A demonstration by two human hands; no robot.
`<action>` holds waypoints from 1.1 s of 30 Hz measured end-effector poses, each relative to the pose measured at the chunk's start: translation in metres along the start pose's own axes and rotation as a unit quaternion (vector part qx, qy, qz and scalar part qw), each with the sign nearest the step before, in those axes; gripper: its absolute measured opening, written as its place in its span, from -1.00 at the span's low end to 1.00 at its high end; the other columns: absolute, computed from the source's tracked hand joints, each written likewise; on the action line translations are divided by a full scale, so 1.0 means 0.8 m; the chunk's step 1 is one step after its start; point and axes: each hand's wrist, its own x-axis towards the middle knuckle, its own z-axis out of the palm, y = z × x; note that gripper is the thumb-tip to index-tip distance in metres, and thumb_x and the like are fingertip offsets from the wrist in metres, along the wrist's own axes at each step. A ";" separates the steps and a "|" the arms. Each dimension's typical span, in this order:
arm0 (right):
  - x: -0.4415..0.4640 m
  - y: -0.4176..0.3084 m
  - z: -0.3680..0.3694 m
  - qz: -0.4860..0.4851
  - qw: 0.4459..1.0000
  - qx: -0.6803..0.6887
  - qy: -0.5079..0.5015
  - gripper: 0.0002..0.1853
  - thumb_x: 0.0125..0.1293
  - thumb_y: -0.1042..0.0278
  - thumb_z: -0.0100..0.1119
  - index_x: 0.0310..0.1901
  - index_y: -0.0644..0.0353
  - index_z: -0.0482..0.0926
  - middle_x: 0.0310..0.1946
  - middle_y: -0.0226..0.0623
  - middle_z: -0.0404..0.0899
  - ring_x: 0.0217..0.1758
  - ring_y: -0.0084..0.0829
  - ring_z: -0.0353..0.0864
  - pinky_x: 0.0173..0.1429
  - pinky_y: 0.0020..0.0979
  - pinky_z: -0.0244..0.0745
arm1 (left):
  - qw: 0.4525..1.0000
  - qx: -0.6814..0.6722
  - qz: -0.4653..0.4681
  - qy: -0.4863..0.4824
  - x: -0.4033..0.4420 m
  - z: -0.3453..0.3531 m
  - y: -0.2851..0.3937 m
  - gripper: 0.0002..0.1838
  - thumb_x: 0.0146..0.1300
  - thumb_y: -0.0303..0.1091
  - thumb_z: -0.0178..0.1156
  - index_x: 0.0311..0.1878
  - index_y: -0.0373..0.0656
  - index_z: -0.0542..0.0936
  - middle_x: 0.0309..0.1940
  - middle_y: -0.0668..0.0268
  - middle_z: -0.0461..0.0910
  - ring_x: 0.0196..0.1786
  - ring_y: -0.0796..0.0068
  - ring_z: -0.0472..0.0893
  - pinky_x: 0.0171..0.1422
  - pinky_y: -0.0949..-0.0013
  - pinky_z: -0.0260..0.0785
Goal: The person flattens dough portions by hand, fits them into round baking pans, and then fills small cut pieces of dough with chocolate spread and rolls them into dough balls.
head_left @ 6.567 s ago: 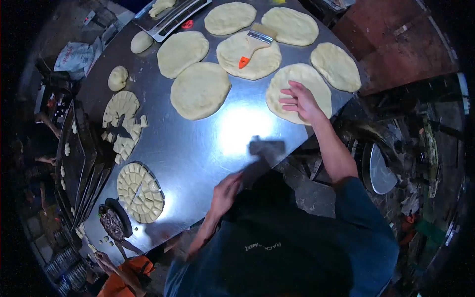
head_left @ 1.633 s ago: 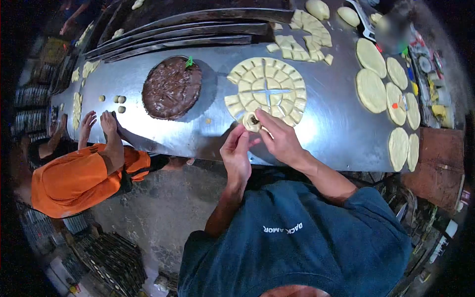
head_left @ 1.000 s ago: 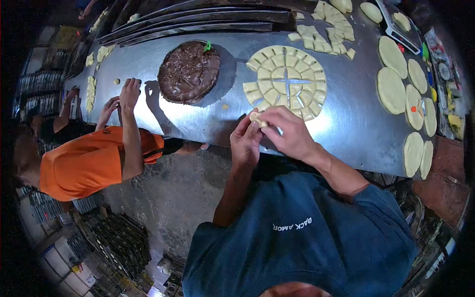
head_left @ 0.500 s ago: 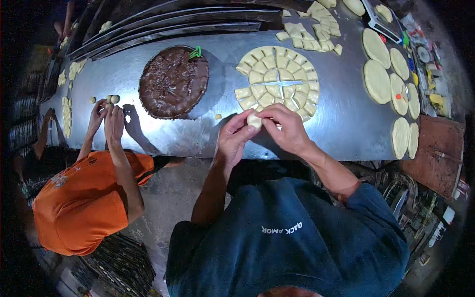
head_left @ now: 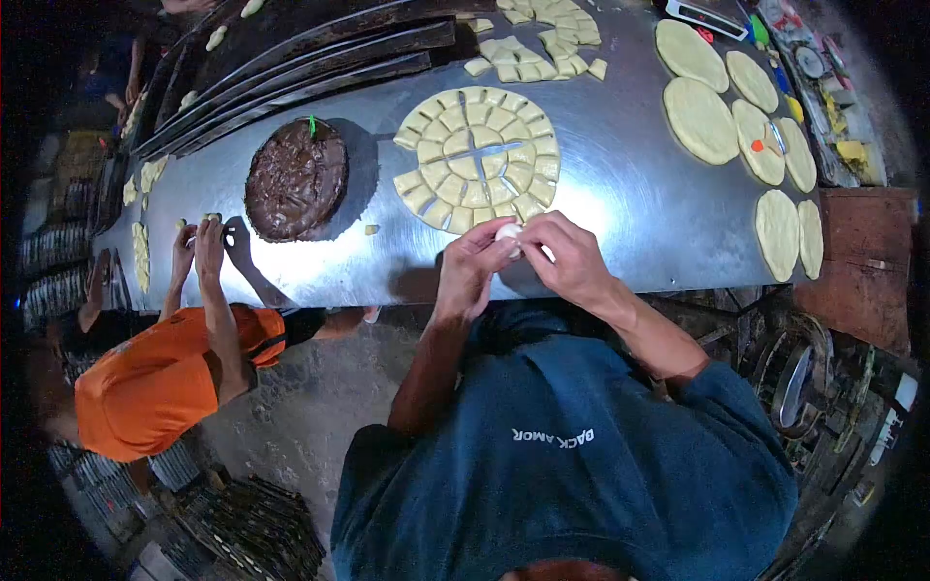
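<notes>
A small pale dough ball (head_left: 508, 232) sits between my two hands above the table's near edge. My left hand (head_left: 472, 269) is closed around its left side, while the fingertips of my right hand (head_left: 567, 257) pinch it from the right. Just beyond them lies a flat round of dough (head_left: 448, 145) cut into many small wedge-like pieces, with narrow gaps showing metal between them. To its left stands a round of glossy dark brown filling (head_left: 295, 179) with a green-handled tool (head_left: 312, 126) stuck in at its far edge. One small dough piece (head_left: 372, 229) lies between the two.
Uncut dough discs (head_left: 699, 121) lie on the metal table (head_left: 639, 208) at right, near a white scale (head_left: 707, 17). More cut pieces (head_left: 528, 58) sit at the back, beside stacked dark trays (head_left: 320, 82). At left, a co-worker in an orange shirt (head_left: 145, 382) handles small dough pieces.
The view has shifted, so the table things appear farther left. My hands stay together on the dough ball, and my right fingers have moved slightly around it. The co-worker's hands remain close together.
</notes>
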 end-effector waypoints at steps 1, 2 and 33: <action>-0.011 0.002 -0.003 -0.022 0.999 -0.016 0.016 -0.80 0.11 0.54 0.26 -0.18 0.21 0.57 -0.26 -0.20 0.55 -0.24 -0.21 0.62 -0.18 -0.31 0.56 | 1.000 -0.003 0.001 0.024 0.000 0.010 -0.012 -0.62 0.26 -0.51 0.21 0.14 -0.36 0.49 -0.08 0.21 0.60 -0.08 0.51 0.59 0.02 0.44 0.48; -0.015 -0.006 -0.008 -0.026 0.998 -0.036 0.039 -0.82 0.10 0.54 0.27 -0.24 0.24 0.55 -0.27 -0.20 0.56 -0.24 -0.21 0.61 -0.18 -0.32 0.56 | 0.999 -0.021 0.010 0.027 0.001 0.017 -0.025 -0.62 0.26 -0.50 0.22 0.14 -0.36 0.49 -0.08 0.23 0.60 -0.09 0.52 0.59 0.02 0.46 0.48; -0.082 0.185 0.010 0.019 0.990 -0.129 -0.054 -0.92 0.18 0.47 0.08 -0.35 0.24 0.57 -0.38 -0.06 0.56 -0.20 -0.02 0.54 -0.03 -0.10 0.42 | 0.805 0.517 0.122 0.265 0.039 -0.140 -0.001 -0.82 0.09 -0.48 0.21 -0.27 -0.30 0.45 -0.34 0.01 0.51 -0.21 0.00 0.52 -0.06 0.07 0.36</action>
